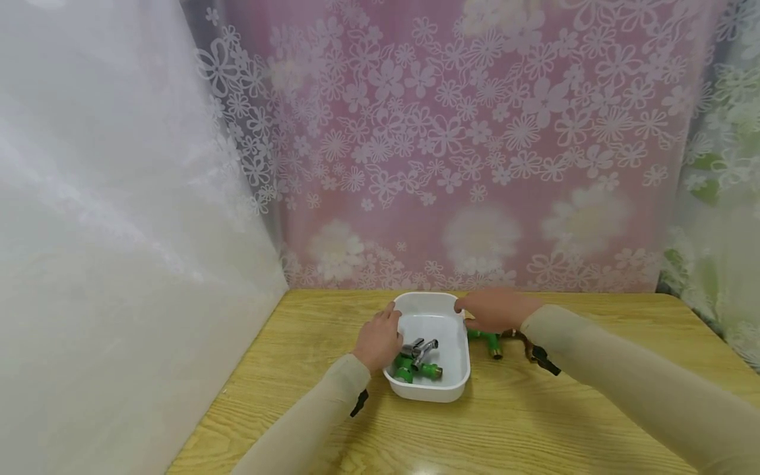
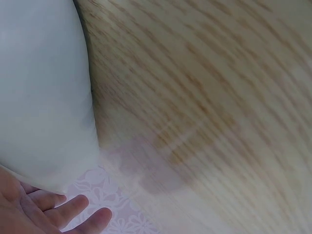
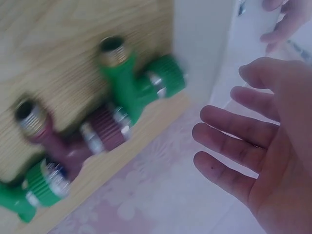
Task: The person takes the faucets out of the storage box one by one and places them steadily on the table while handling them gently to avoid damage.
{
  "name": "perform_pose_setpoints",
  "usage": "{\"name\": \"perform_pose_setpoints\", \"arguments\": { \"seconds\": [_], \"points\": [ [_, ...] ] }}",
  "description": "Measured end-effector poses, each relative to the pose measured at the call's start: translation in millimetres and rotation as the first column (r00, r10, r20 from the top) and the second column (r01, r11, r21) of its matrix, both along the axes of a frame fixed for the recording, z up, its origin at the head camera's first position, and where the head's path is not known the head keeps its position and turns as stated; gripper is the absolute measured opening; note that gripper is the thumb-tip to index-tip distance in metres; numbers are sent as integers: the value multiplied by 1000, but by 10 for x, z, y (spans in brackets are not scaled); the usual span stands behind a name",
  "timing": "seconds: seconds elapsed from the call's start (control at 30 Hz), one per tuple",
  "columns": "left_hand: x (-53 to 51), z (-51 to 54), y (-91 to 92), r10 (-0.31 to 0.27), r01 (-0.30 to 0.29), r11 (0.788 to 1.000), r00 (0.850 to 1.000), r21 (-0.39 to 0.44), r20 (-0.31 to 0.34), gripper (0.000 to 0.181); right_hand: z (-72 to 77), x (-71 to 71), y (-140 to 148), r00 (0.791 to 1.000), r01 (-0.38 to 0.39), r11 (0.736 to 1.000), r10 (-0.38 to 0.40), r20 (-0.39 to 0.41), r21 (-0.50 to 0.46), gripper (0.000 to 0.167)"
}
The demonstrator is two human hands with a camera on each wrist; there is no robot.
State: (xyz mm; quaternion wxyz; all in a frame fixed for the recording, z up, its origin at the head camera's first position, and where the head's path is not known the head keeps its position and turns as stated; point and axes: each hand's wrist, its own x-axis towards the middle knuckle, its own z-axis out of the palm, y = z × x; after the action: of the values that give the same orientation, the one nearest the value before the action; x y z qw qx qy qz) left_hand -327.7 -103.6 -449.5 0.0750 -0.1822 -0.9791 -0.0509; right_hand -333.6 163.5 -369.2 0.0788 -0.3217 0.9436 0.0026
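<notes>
"Location of the basin?"

"The white basin [image 1: 427, 390] sits upright on the wooden table [image 1: 534, 409], between my hands. Chrome tapware [image 1: 420, 355] and a green fitting [image 1: 432, 372] lie together inside, towards the near left; its walls presumably stop them rolling."

"Condition of the hands?"

"My right hand [image 1: 499, 309] is at the right rim — fingers straight and spread, gripping nothing. My left hand [image 1: 380, 338] is at the left rim, fingers loosely extended; whether it pinches the rim, I cannot tell."

"Reason for opposite sides?"

"Even control of the basin, in my judgement."

"Items outside?"

"Two green fittings [image 3: 127, 95] and a maroon fitting [image 3: 72, 158], beside the right wall — likely for easy reach."
</notes>
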Motion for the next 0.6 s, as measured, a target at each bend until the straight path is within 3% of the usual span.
{"name": "perform_pose_setpoints", "arguments": {
  "seconds": [0.17,0.43,0.6],
  "points": [
    [-6,-3,-8,-3,3,1000,1000,1,-11,46,-15,-58,-297,999,20,999,-21,28,35,37],
    [-1,0,-21,-8,7,1000,1000,-18,-25,45,-33,-55,-647,999,-47,998,46,9,43,38],
    [-10,-9,-29,-26,25,1000,999,-12,-29,44,-114,-82,-788,997,-61,997,59,48,48,42]
  ]
}}
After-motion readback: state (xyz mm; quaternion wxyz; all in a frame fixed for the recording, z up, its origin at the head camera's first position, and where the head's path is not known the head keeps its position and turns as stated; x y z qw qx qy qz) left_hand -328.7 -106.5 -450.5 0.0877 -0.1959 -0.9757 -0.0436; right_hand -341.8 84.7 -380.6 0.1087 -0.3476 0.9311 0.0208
